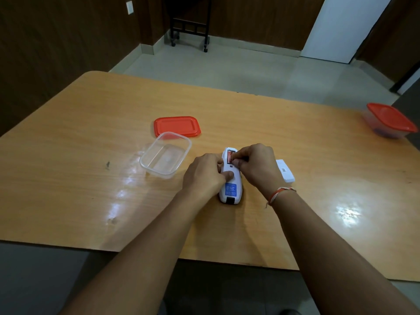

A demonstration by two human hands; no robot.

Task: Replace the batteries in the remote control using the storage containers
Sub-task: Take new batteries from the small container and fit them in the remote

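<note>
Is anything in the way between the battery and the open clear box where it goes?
Nothing visible, except the left hand holding the remote. The battery sits in the remote, under the right hand; the clear box stands open just left.

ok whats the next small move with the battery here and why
Probably lift the battery out with the right hand, since its fingertips are already at the open bay while the left hand steadies the remote, then drop it in the empty open container.
</note>
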